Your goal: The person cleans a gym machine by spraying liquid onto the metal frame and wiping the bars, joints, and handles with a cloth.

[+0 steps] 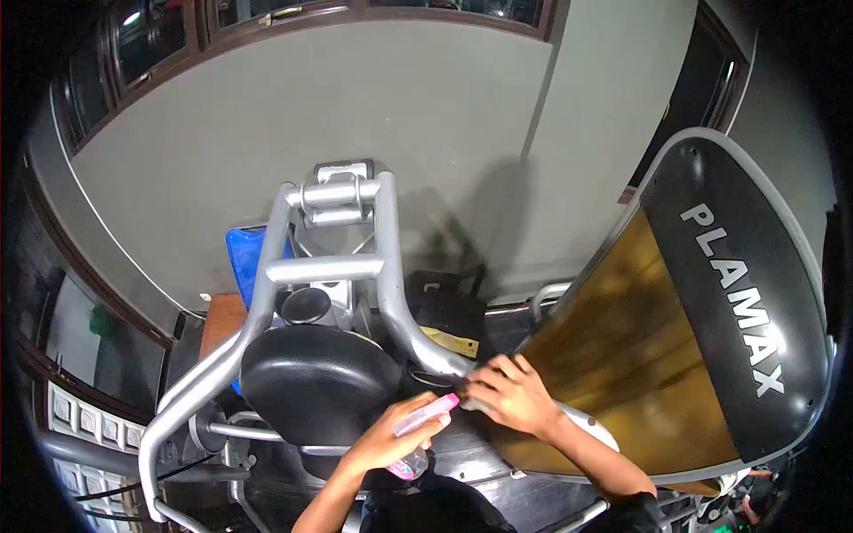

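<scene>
My left hand [397,435] is closed around a clear spray bottle [410,465] with a pink-tipped nozzle [451,401], which points toward my right hand. My right hand [509,395] has its fingers curled at the lower end of a bent silver tube [418,342] of an exercise machine. Something pale shows under its fingers, too small and hidden to name. A black padded seat [315,377] lies just left of my hands, within the machine's frame.
A large shield-shaped panel marked PLAMAX [729,302] stands close on the right. Behind the machine are a blue object [244,258], a yellow label [451,341] and a grey wall [444,115]. Silver bars [191,391] extend on the left.
</scene>
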A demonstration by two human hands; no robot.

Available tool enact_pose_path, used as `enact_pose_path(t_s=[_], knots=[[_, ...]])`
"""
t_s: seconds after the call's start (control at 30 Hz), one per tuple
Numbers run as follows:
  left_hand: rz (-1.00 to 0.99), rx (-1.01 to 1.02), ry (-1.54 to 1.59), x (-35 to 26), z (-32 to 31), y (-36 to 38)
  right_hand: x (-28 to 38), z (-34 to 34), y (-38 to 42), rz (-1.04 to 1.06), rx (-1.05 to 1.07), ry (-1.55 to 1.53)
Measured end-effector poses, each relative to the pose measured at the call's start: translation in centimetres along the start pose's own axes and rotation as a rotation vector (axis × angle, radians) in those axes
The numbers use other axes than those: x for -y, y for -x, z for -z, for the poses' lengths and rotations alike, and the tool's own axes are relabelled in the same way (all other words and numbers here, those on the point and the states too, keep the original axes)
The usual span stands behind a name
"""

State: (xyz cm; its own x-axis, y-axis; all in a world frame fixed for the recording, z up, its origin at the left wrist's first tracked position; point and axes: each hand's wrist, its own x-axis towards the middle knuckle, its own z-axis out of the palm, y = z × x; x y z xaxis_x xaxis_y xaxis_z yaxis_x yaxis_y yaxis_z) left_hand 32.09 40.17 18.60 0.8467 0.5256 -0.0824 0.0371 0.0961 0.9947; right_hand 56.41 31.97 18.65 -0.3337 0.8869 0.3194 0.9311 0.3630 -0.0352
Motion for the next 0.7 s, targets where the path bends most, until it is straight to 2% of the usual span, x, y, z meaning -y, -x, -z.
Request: enact_pose_path(t_s=[0.13,0.2,0.23,0.3,0.43,0.53,0.57,0.63,0.7], knots=[[-0.007,0.099,0.085,1.5,-0.1,-1.0,-1.6,-2.4,-5.8,-0.049,-0.106,-0.158],[-0.007,0.132,0.134,2.0,0.1,-1.4,-2.4,-3.9,-8.3,-0.230,-0.140,-0.372],[0.030,0.149,0.147,2.1,0.2,-1.5,-2.9,-4.0,-8.6,-0.231,-0.142,-0.376],[0.072,0.163,0.157,2.6,0.6,-1.7,-3.5,-4.3,-9.1,-0.356,-0.069,-0.716],[0.053,0.286,0.141,3.5,1.3,-1.5,-5.5,0.1,-6.0,-0.454,0.283,-0.699],[0.009,0.371,0.205,4.1,1.6,-1.3,-9.1,0.5,-2.0,-0.478,0.504,-0.783],[0.008,0.372,0.212,3.9,1.8,-1.4,-9.8,-0.3,-1.0,-0.352,0.392,-0.793],[0.076,0.385,0.175,3.2,1.7,-1.3,-10.6,-1.7,-0.8,-0.325,0.397,-0.854],[0.050,0.387,0.199,3.4,1.6,-1.2,-9.8,-2.5,-2.9,-0.457,0.483,-0.911]])
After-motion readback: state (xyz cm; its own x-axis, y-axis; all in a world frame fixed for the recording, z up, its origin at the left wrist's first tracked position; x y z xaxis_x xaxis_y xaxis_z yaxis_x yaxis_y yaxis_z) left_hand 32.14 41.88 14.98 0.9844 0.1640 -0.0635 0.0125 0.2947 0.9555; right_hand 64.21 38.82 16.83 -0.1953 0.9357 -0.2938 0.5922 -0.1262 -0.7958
